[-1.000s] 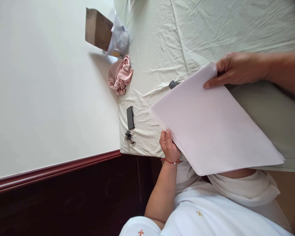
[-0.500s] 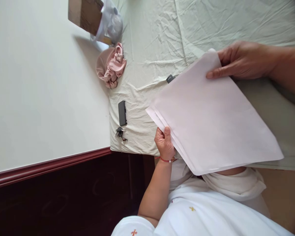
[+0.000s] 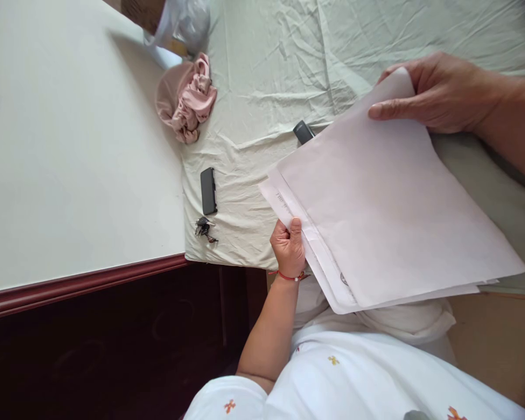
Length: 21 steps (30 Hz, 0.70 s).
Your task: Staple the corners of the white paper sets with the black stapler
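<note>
Several white sheets of paper (image 3: 389, 204) are held slantwise above the cloth and over my lap. My left hand (image 3: 289, 248), with a red string bracelet at the wrist, pinches the lower left edge of the stack, thumb on top. At the upper corner my right hand (image 3: 441, 93) grips the top sheet, its thumb on the face and its fingers hidden behind. The top sheet is shifted to the right, so strips of the sheets beneath show at the left edge, with some print and a dark round mark. Partly covered by the paper is a dark device (image 3: 304, 132).
A pale green wrinkled cloth (image 3: 254, 99) covers the surface. Along its left side lie a black phone-like object (image 3: 209, 191), keys (image 3: 205, 228) and a bunched pink cloth (image 3: 188, 99). A plastic bag (image 3: 186, 26) and a brown box (image 3: 144, 11) stand behind, beside a white wall (image 3: 70, 146).
My right hand has drawn the top sheet further up and right, uncovering more of the sheets beneath. More of the dark device shows. The whole view has shifted slightly.
</note>
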Tool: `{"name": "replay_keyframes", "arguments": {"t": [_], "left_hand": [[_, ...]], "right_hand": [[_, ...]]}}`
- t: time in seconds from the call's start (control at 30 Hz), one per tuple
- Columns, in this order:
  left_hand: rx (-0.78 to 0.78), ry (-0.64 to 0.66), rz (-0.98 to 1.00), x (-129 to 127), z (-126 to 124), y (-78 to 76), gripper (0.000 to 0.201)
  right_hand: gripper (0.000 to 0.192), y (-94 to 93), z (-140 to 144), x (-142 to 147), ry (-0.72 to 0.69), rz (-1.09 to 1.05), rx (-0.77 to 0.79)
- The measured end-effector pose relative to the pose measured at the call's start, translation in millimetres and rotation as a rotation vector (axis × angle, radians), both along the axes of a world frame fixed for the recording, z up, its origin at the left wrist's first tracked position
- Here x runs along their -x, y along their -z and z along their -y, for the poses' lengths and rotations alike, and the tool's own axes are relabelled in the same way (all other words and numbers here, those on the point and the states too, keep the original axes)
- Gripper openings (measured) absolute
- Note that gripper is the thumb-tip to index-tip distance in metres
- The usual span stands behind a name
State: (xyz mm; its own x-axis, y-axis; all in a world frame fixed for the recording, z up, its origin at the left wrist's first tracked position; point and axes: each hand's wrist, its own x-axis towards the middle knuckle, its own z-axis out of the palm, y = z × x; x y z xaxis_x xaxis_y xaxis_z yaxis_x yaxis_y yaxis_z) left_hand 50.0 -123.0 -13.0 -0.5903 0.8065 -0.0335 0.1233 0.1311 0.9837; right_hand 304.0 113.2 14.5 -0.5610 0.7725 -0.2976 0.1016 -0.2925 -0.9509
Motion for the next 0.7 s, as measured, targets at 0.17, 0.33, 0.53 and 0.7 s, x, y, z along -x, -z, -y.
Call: {"name": "replay_keyframes", "arguments": {"t": [0.17, 0.33, 0.53, 0.7], "left_hand": [[-0.028, -0.017, 0.057, -3, -2, -1.5, 0.045], [-0.123, 0.013, 0.145, -4, -4, -1.9, 0.048], [-0.028, 0.015, -0.043, 0, 0, 1.3, 0.043], [-0.036, -0.019, -0.039, 1, 0, 0.0, 0.049]], "right_hand": [[0.045, -8.6, 3, 4, -0.033, 0.171, -0.094], [0.032, -10.1, 0, 3, -0.038, 0.268, -0.181], [0.028, -12.0, 0, 2, -0.031, 0.314, -0.224], [0.026, -9.9, 1, 1, -0.024, 0.226, -0.147]]}}
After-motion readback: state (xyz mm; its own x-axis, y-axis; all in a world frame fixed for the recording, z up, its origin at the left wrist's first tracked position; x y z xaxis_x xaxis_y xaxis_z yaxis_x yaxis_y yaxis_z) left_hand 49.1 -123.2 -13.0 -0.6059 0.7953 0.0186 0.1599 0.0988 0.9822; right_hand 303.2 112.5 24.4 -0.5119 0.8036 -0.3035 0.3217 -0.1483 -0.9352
